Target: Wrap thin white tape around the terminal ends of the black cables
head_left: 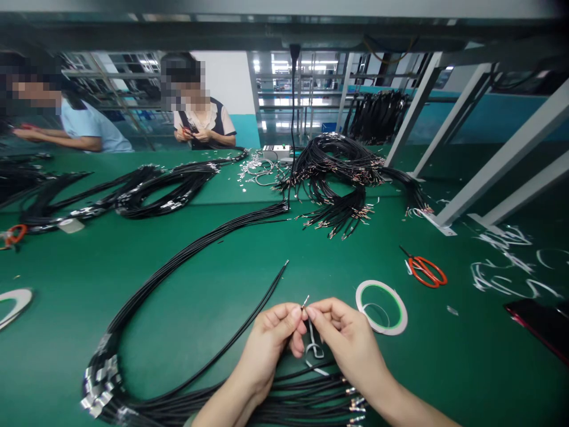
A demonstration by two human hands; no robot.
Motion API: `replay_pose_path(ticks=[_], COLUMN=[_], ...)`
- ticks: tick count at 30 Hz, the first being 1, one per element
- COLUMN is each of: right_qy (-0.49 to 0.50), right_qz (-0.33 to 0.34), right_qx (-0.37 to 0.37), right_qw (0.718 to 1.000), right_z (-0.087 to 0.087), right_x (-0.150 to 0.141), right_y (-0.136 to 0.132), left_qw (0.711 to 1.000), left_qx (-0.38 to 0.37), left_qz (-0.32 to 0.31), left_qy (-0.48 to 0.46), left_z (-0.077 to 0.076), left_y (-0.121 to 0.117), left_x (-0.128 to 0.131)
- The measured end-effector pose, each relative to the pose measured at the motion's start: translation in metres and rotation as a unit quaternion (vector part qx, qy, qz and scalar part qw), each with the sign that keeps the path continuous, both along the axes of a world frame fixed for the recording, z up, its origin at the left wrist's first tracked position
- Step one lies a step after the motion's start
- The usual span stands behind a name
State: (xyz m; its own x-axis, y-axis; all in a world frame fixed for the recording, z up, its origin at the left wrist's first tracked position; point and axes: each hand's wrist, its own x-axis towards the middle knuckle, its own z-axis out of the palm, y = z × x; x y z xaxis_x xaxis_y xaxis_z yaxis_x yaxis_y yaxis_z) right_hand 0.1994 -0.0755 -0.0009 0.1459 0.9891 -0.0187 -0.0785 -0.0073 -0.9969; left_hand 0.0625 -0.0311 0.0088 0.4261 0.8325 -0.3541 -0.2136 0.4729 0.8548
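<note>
My left hand (269,341) pinches a thin black cable close to its end, and the bare metallic tip (306,300) pokes up above the fingertips. Thumb and forefinger of my right hand (349,338) are pressed together right beside it, on a narrow whitish strip (312,338) that hangs curled between the hands. Whether the strip is stuck to the cable is hidden by the fingers. Below my wrists runs a bundle of black cables (200,406), its metal-tipped ends fanned out under my right forearm. Silvery tape bands (104,382) wrap the bundle at its left bend.
A roll of white tape (402,323) lies right of my hands, with orange-handled scissors (429,273) behind it. Coiled black cables (333,160) pile up at the back. Grey metal posts (502,160) stand at right near white scraps (507,261). Two people (204,124) work across the table.
</note>
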Motion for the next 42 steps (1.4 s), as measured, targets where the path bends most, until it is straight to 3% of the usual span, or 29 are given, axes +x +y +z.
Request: replay_pose_path(ticks=[7, 15, 19, 24, 29, 35, 42], right_qy=[0.004, -0.036, -0.131, -0.269, -0.265, -0.276, -0.229], right_qz=[-0.006, -0.020, -0.022, -0.042, -0.037, -0.044, -0.054], right_qx=[-0.023, -0.024, 0.036, 0.116, 0.107, 0.126, 0.076], right_qw=[1.000, 0.999, 0.990, 0.955, 0.957, 0.952, 0.969], right_z=[-0.005, -0.010, -0.011, -0.016, -0.013, -0.012, -0.015], right_x=[0.002, 0.001, 0.000, 0.004, 0.006, 0.004, 0.004], right_y=[0.002, 0.002, -0.003, -0.010, -0.011, -0.012, -0.007], left_qw=[0.999, 0.988, 0.984, 0.984, 0.990, 0.985, 0.991], left_qx=[0.021, 0.095, 0.120, 0.119, 0.081, 0.114, 0.099], left_qz=[-0.035, 0.006, 0.026, 0.045, 0.035, 0.065, 0.055], left_qy=[0.019, 0.125, 0.132, 0.126, 0.113, 0.110, 0.072], left_z=[0.000, -0.004, 0.001, 0.001, -0.002, -0.006, -0.010], left_y=[0.003, 0.005, 0.003, 0.001, 0.000, -0.003, 0.001], left_x=[-0.002, 0.002, 0.004, 0.005, 0.004, 0.006, 0.004])
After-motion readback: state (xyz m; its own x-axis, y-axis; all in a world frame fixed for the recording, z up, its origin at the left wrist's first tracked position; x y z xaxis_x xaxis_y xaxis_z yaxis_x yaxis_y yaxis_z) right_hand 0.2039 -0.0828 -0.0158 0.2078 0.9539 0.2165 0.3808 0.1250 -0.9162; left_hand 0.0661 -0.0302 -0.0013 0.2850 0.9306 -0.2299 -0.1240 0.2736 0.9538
